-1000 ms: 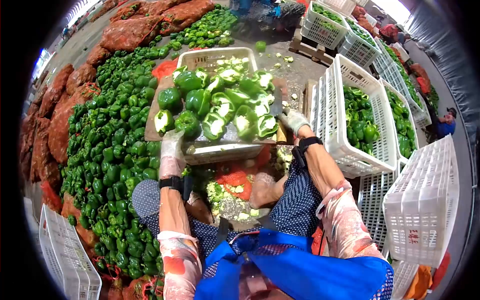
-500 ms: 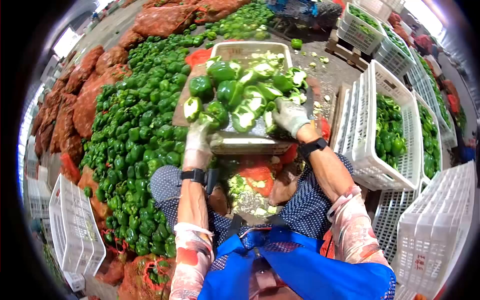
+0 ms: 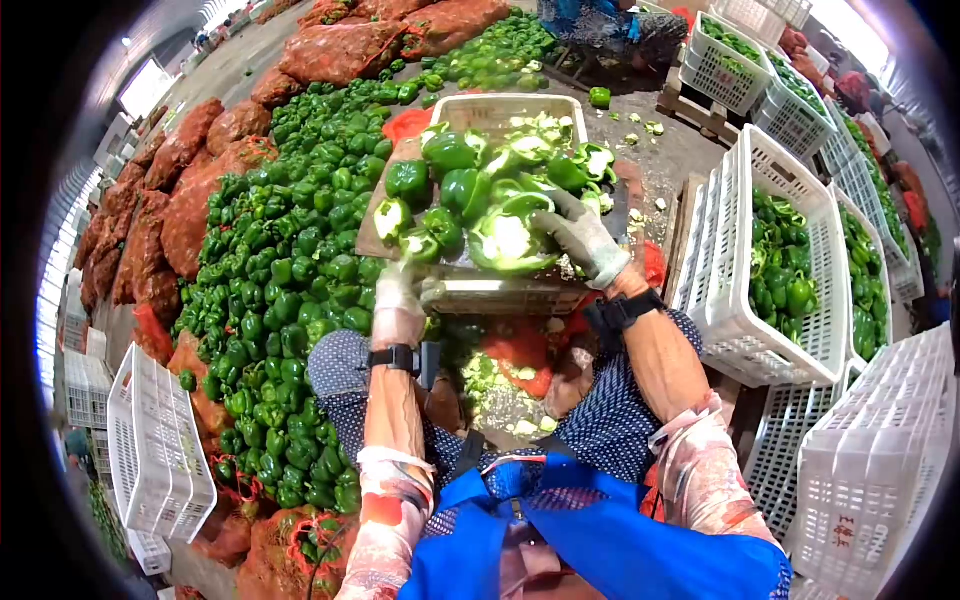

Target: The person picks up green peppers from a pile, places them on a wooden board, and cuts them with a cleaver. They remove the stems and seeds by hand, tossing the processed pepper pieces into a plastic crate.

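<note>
Both my hands wear pale gloves. My right hand point(image 3: 588, 238) has its fingers and thumb at the right side of a cut green bell pepper point(image 3: 508, 238), whose pale inside faces up. My left hand point(image 3: 397, 288) is curled at the near left corner of the board; its fingertips are mostly hidden, and I cannot make out what it holds. Just above it lies a cut pepper piece point(image 3: 418, 244). Whole peppers point(image 3: 407, 181) and opened ones sit on the board point(image 3: 374, 228), in front of a pale crate point(image 3: 506, 101) with cut pieces.
A large heap of green peppers point(image 3: 290, 290) spreads on my left, backed by red mesh sacks point(image 3: 190, 225). White crates point(image 3: 755, 335) of peppers stand on my right. An upright white crate point(image 3: 160, 450) is at lower left. Another person point(image 3: 610, 30) sits beyond the board. Scraps point(image 3: 490, 385) litter the floor below.
My right hand has shifted slightly, its fingers now more spread over the cut pepper, which sits nearer and shows its inside. My left hand has drawn back slightly from the pepper piece.
</note>
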`<control>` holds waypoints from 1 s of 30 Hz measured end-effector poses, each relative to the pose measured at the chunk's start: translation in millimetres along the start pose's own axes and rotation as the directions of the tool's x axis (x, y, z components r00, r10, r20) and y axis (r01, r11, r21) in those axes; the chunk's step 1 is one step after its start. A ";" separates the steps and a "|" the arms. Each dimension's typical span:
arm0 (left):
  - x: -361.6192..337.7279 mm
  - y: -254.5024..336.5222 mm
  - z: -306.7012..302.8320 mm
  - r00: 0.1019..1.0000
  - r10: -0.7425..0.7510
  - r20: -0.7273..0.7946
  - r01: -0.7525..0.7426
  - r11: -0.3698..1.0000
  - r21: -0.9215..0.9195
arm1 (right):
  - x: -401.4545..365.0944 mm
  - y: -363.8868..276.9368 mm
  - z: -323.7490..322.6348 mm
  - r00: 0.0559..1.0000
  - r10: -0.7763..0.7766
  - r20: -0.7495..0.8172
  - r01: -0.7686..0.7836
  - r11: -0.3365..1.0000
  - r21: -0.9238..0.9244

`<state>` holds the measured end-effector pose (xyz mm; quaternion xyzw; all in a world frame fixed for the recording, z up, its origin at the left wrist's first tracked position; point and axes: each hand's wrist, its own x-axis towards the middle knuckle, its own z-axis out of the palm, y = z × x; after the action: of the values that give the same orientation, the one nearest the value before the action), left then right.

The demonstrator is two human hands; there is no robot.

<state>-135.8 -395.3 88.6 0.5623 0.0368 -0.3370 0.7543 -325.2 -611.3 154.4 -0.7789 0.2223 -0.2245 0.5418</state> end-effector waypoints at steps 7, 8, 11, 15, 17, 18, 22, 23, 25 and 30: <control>-3.3 -32.6 -16.1 0.969 -0.203 0.143 0.220 0.969 -0.112 | -14.1 5.5 20.2 0.980 -0.074 0.186 0.034 0.978 0.208; -15.6 -32.8 -8.9 0.961 -0.221 0.166 0.239 0.966 -0.097 | -17.1 -3.9 22.1 0.983 -0.028 0.184 -0.016 0.973 0.232; -42.4 -42.7 19.2 0.902 -0.096 0.421 0.180 0.970 -0.165 | -26.1 -21.0 25.6 0.958 0.049 0.284 -0.140 0.941 0.308; -87.8 -19.7 56.7 0.750 0.070 0.658 0.261 0.882 -0.392 | -28.6 -3.4 44.4 0.910 -0.004 0.415 -0.097 0.970 0.223; -90.3 -19.1 60.1 0.892 -0.012 0.452 0.248 0.848 -0.468 | -33.2 -3.5 45.4 0.929 -0.143 0.341 0.147 0.989 0.013; -92.8 -15.2 57.9 0.877 -0.019 0.481 0.283 0.828 -0.484 | -39.9 -3.8 45.1 0.957 -0.231 0.174 0.257 0.956 -0.141; -96.6 -19.2 57.9 0.937 0.029 0.348 0.109 0.923 -0.370 | -48.8 -43.5 41.3 0.953 -0.143 0.268 0.173 0.980 -0.095; -102.7 -15.2 61.3 0.893 0.091 0.441 0.039 0.960 -0.276 | -53.2 -31.2 47.5 0.940 -0.232 0.249 0.272 0.952 -0.140; -91.6 -17.3 59.4 0.874 0.192 0.446 -0.128 0.977 -0.171 | -47.4 -22.2 59.6 0.926 -0.234 0.295 0.297 0.936 -0.189; -71.9 -9.2 53.8 0.827 0.268 0.494 -0.343 0.937 0.066 | -53.1 -36.4 60.2 0.876 -0.135 0.463 0.098 0.990 0.104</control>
<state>-213.6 -410.1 131.9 0.5159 -0.2665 -0.3415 0.7391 -328.5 -523.8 164.1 -0.8005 0.0287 -0.0704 0.5944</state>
